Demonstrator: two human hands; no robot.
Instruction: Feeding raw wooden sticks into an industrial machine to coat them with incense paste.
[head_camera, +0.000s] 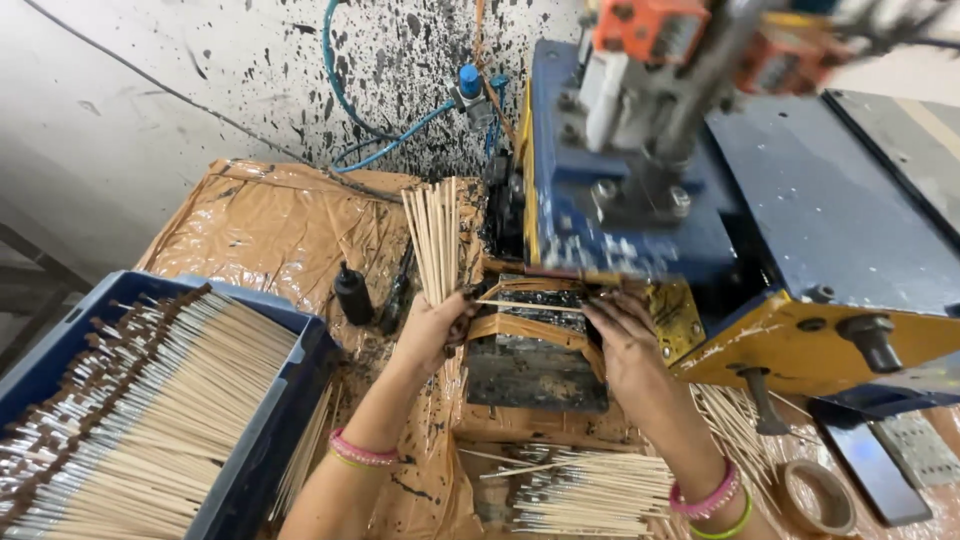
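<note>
Two hands (432, 328) (625, 345) w/ bamboo sticks (437, 240)

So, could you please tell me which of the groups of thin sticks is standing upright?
The bundle gripped in the left hand; the sticks in the blue crate and the pile below the machine lie flat.

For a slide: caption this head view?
Left hand grips bamboo sticks; right hand feeds one stick into blue machine.

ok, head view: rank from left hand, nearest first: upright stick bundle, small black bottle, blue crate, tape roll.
1. Upright stick bundle: gripped in the left hand.
2. Small black bottle: just to its left.
3. Blue crate: lower left.
4. Tape roll: far lower right, past the right hand.
</note>
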